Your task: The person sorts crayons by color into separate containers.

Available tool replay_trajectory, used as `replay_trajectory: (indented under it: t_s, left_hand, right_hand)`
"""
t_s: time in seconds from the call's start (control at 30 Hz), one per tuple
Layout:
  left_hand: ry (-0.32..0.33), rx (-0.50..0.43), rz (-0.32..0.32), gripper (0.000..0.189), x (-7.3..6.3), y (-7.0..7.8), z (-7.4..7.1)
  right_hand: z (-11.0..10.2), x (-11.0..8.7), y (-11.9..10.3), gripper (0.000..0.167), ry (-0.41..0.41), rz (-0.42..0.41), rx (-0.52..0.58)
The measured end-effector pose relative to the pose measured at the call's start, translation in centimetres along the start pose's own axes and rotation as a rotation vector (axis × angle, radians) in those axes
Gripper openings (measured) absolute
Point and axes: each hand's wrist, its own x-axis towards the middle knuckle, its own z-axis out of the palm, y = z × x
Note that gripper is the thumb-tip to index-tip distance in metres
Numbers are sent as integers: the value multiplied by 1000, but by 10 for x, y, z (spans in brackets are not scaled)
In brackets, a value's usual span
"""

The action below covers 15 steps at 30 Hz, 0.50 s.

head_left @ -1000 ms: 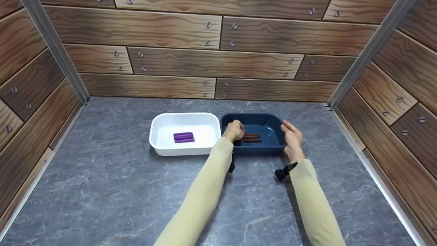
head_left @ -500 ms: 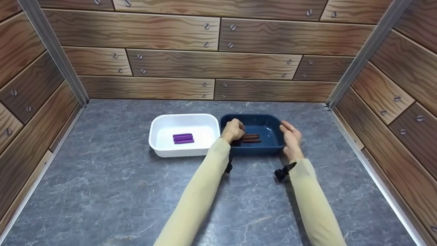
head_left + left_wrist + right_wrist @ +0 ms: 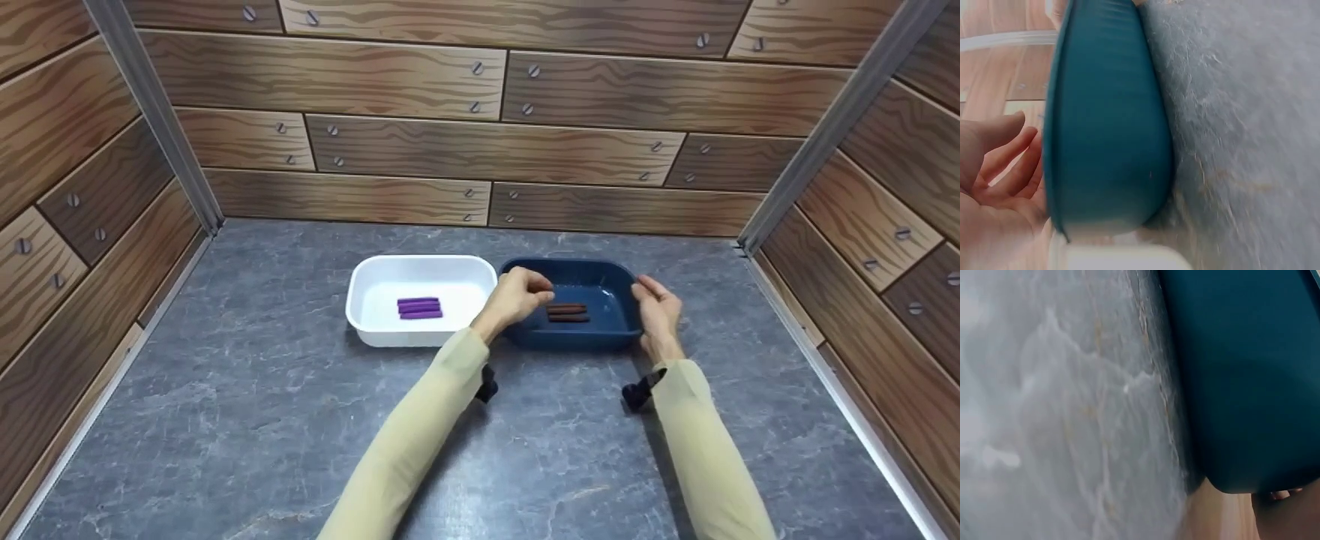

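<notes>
My left hand (image 3: 517, 296) hovers over the left end of a dark blue tray (image 3: 577, 341), fingers loosely bent. The left wrist view shows a gap between thumb and fingers of the left hand (image 3: 1008, 174), with nothing held there. Several short brown sticks (image 3: 568, 308) lie side by side on the blue tray's floor, right by the left fingertips. My right hand (image 3: 660, 311) holds the blue tray by its right end; in the right wrist view only a bit of the right hand (image 3: 1292, 512) shows beside the tray's end wall.
A white tray (image 3: 409, 337) stands against the blue tray's left end, with several purple sticks (image 3: 419, 308) in it. The grey marbled tabletop (image 3: 247, 397) is bounded by wood-plank-patterned walls (image 3: 420, 146) at the back and sides.
My left hand has risen from inside the blue tray and its fingers have loosened, coming away from the brown sticks. The right hand stays at the tray's end. The head view has shifted slightly.
</notes>
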Motion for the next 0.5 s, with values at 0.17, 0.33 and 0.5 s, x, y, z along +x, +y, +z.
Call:
replay_trajectory:
  t_s: [0.17,0.33,0.5]
  left_hand:
    - [53,-52,41,20,-10,-3,-15]
    - [109,-86,43,22,-21,-12,-27]
    - [175,-87,29,21,-31,-20,-37]
  right_hand:
    - [-4,0,-7,44,3,-7,-35]
    - [-7,-5,-12,42,27,-33,-126]
    - [-8,-14,-15,39,48,-155,-249]
